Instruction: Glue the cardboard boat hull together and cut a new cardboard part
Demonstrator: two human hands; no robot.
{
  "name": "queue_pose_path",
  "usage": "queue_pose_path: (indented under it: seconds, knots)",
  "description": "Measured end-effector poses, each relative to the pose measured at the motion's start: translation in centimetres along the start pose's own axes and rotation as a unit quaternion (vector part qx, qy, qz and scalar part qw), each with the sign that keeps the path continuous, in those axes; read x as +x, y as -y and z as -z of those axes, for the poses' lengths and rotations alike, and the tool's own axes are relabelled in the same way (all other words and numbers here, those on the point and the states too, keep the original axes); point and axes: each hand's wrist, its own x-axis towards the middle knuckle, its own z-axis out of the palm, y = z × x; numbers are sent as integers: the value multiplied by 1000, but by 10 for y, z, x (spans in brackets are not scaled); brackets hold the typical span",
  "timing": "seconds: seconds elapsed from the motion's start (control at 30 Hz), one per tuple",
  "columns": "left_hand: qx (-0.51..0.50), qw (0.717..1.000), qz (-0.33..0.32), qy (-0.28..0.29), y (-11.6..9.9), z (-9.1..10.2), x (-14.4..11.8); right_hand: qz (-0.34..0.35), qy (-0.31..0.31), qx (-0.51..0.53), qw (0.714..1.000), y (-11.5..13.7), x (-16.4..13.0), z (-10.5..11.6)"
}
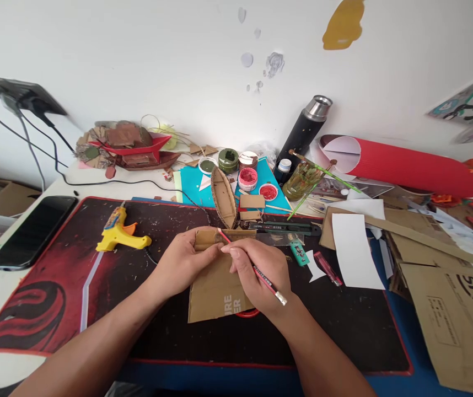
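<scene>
My right hand (259,270) is closed round a red and black pencil (266,282), its tip at the upper part of a brown cardboard piece (209,295). My left hand (182,262) grips the cardboard's upper left side, thumb on top and its other fingers partly hidden. A clear strip (280,239), perhaps a ruler, sticks out past the cardboard's upper right. Just beyond stands a small cardboard boat hull (224,198). Behind my right hand lies a dark utility knife (288,228). A red ring-shaped thing (248,314) peeks out from under the cardboard.
A yellow glue gun (121,234) lies left on the black and red mat (157,342), near a phone (33,231). Paint jars (247,177), a steel-topped flask (305,127) and a brush jar (302,179) stand behind. At right are white paper (356,251) and cardboard sheets (447,314).
</scene>
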Motion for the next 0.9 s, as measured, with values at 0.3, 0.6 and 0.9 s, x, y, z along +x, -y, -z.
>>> queue_pose_path:
  seconds: [0.3, 0.6, 0.9]
  knots:
    - [-29, 1000, 11, 3, 6, 2, 2, 3, 3, -14, 1000, 1, -1, 1]
    - [-36, 999, 12, -5, 2, 1, 1, 11, 3, -3, 1000, -1, 1, -1]
    - [-159, 986, 39, -44, 11, 3, 4, -19, -31, 18, 999, 2, -3, 4]
